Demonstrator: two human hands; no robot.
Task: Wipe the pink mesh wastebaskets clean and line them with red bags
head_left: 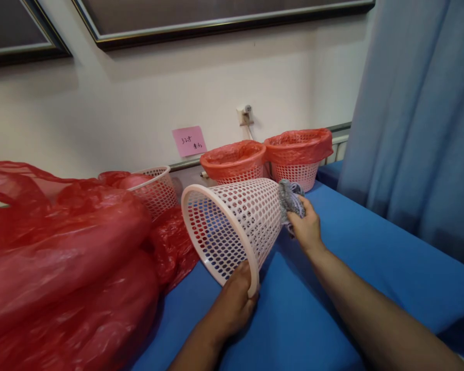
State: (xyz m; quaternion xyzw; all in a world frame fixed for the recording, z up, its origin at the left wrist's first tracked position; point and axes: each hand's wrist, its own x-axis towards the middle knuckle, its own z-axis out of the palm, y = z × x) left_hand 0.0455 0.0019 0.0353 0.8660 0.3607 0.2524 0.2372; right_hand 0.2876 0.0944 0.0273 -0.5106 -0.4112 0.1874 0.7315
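Note:
A pale pink perforated wastebasket (251, 206) is tipped on its side above the blue surface, its open mouth facing left toward me. My left hand (237, 293) grips the lower part of its rim, with the fingers reaching inside. At the far end, my right hand (307, 224) holds a bunched grey cloth (290, 201) against the basket's base. Part of the cloth is hidden behind the fingers.
Red plastic bags (62, 257) heap up on the left. Behind stand a lined wastebasket (234, 159), another lined one (299, 159), and a third basket (158, 190). A blue curtain (417, 118) hangs right of the blue-covered bed (371, 247).

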